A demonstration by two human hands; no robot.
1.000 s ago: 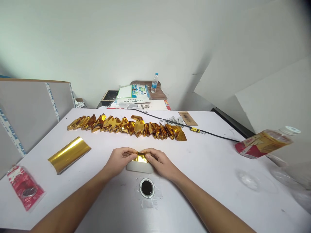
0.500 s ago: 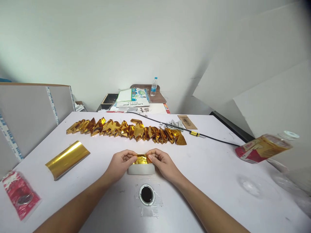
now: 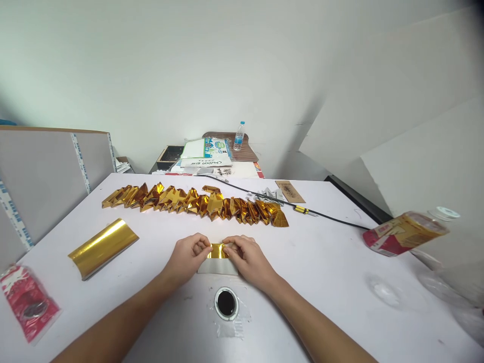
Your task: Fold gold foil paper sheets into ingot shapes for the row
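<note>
Near the front middle of the table, a sheet of gold foil paper [image 3: 218, 251] with a pale lower part is held between my two hands. My left hand [image 3: 190, 257] pinches its left side, thumb and forefinger closed. On the right side, the fingers of my right hand [image 3: 247, 257] are closed on the same paper, covering its corner. A long row of folded gold paper pieces [image 3: 192, 202] lies behind my hands. To the left rests a curved stack of gold paper [image 3: 104, 247]. Just in front of the held paper is a round dark-centred disc [image 3: 227, 303] with clear tape around it.
A black cable [image 3: 333, 218] crosses the table's right half, past a brown card [image 3: 290, 191]. A labelled plastic bottle [image 3: 404, 233] stands at the right. A red packet [image 3: 28, 305] lies front left, and a water bottle [image 3: 239, 136] stands behind the table.
The upper gold part of the paper looks lower and flatter, with less crinkling. My right hand has shifted slightly left over it. The view has moved a little.
</note>
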